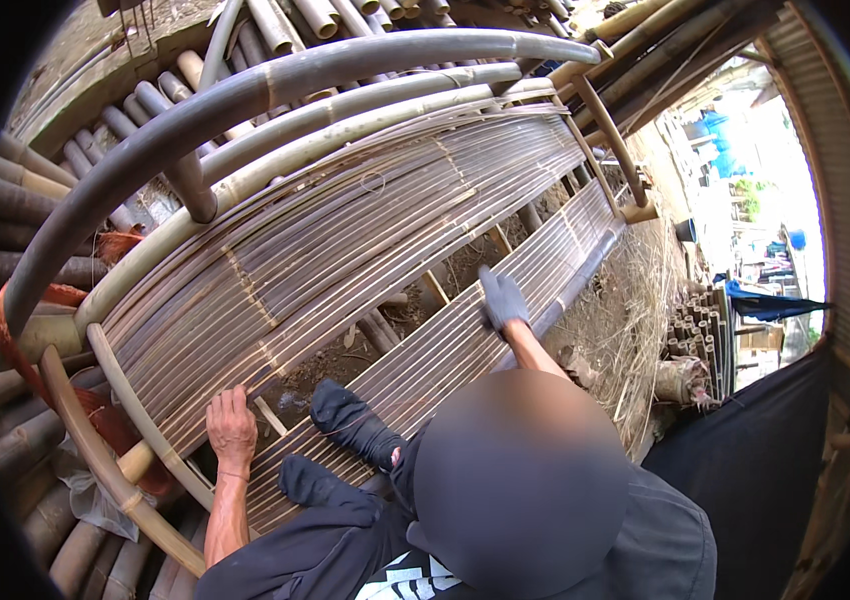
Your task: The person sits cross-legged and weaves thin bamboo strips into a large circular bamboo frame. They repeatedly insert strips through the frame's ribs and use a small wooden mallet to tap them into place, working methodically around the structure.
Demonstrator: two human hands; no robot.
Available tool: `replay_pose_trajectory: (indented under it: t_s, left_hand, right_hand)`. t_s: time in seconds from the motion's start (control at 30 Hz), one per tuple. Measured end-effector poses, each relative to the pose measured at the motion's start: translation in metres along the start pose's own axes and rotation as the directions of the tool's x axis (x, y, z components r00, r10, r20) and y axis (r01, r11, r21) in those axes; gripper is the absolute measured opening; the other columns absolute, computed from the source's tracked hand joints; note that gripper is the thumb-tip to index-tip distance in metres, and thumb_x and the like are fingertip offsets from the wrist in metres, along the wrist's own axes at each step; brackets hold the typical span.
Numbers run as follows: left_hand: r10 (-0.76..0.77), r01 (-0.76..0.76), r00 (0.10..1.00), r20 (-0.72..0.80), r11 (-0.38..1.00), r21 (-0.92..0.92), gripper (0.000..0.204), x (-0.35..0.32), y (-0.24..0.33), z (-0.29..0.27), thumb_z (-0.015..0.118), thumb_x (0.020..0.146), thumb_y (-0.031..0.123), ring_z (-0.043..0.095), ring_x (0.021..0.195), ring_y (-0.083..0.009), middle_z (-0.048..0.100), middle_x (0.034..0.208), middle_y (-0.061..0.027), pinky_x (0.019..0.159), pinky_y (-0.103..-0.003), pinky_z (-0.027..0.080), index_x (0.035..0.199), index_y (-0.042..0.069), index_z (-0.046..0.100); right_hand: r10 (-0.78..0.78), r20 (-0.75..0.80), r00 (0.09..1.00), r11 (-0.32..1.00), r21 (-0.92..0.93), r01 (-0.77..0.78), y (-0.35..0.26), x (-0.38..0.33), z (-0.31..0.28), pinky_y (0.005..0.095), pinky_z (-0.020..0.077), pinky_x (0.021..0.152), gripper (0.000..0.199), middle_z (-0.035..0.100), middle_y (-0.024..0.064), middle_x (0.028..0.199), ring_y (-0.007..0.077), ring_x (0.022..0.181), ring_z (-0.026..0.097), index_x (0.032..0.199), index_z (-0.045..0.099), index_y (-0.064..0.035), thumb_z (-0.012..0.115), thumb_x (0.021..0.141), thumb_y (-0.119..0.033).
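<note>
Bare left grip (232,425) lay flat, fingers apart, on bamboo slats (345,240); gloved right grip (502,298) lay spread too. Most slats were laid; the gap (395,310) between the grips looked unfilled.

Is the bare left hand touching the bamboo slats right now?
Touching. The head view shows the left hand lying flat, fingers on the bamboo slats, with no gap.

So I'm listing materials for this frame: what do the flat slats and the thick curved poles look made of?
The slats look like split bamboo: bare, pale tan strips with lengthwise fibre streaks and thin crosswise binding lines. The curved poles look like whole bamboo stems, smooth and grey-green, with ring-like nodes along them.
</note>
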State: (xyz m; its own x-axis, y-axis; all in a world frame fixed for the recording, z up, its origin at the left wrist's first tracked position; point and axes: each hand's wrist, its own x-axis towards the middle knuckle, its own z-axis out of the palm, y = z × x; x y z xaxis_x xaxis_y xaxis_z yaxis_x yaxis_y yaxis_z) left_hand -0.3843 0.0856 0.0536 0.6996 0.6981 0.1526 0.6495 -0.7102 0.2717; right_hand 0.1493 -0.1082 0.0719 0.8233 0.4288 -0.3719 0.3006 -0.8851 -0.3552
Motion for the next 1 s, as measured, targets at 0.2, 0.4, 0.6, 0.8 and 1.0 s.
replay_pose_trajectory:
  t_s: [0.2, 0.4, 0.6, 0.8, 1.0]
  left_hand:
    - [0.006, -0.002, 0.999, 0.034, 0.995, -0.103, 0.029, 0.000, -0.003, -0.002, 0.063, 0.067, 0.002, 0.054, 0.087, -0.0328, 0.049, 0.089, -0.0131, 0.074, -0.044, 0.046, 0.095, 0.006, 0.056]
    - [-0.127, 0.125, 0.992, 0.004, 0.967, -0.221, 0.034, -0.010, 0.005, 0.007, 0.063, 0.070, 0.001, 0.056, 0.091, -0.0348, 0.054, 0.095, -0.0130, 0.078, -0.044, 0.046, 0.104, 0.007, 0.061]
    - [-0.177, 0.180, 0.984, 0.031, 0.962, -0.204, 0.038, -0.016, 0.008, 0.015, 0.071, 0.085, 0.035, 0.060, 0.086, -0.0351, 0.060, 0.089, -0.0139, 0.075, -0.047, 0.046, 0.107, 0.005, 0.064]
    - [-0.180, 0.176, 0.982, -0.059, 0.982, -0.069, 0.036, -0.017, 0.007, 0.035, 0.062, 0.094, 0.043, 0.054, 0.072, -0.0252, 0.053, 0.075, -0.0069, 0.063, -0.043, 0.041, 0.085, 0.008, 0.060]
    - [-0.307, 0.292, 0.947, -0.093, 0.945, -0.149, 0.043, -0.018, 0.015, 0.028, 0.056, 0.095, 0.053, 0.056, 0.070, -0.0239, 0.054, 0.072, -0.0041, 0.066, -0.040, 0.038, 0.077, 0.013, 0.057]
  right_hand:
    - [0.325, -0.332, 0.885, 0.929, 0.289, -0.232, -0.090, 0.067, 0.050, 0.0459, 0.0492, 0.098, 0.071, 0.062, 0.0357, 0.120, 0.0454, 0.114, 0.062, 0.123, 0.054, 0.0122, 0.068, 0.083, -0.045]
    - [0.341, -0.491, 0.802, 0.910, 0.385, -0.151, -0.095, 0.045, 0.040, 0.0475, 0.0504, 0.094, 0.050, 0.064, 0.0349, 0.116, 0.0461, 0.109, 0.063, 0.121, 0.056, 0.0118, 0.058, 0.086, -0.024]
    - [0.174, -0.440, 0.881, 0.984, 0.056, -0.167, -0.122, 0.017, 0.019, 0.0515, 0.0466, 0.097, 0.051, 0.062, 0.0312, 0.117, 0.0450, 0.109, 0.061, 0.120, 0.055, 0.0033, 0.055, 0.088, -0.036]
    - [-0.912, 0.001, 0.410, 0.371, -0.427, 0.825, -0.152, -0.082, 0.047, 0.0471, 0.0459, 0.089, 0.015, 0.064, 0.0098, 0.090, 0.0320, 0.093, 0.060, 0.091, 0.068, -0.0114, 0.067, 0.090, -0.027]
    - [-0.829, 0.336, 0.447, 0.320, -0.370, 0.872, -0.166, -0.048, 0.060, 0.0481, 0.0502, 0.072, 0.030, 0.067, 0.0160, 0.085, 0.0377, 0.081, 0.065, 0.094, 0.068, -0.0058, 0.049, 0.101, -0.028]
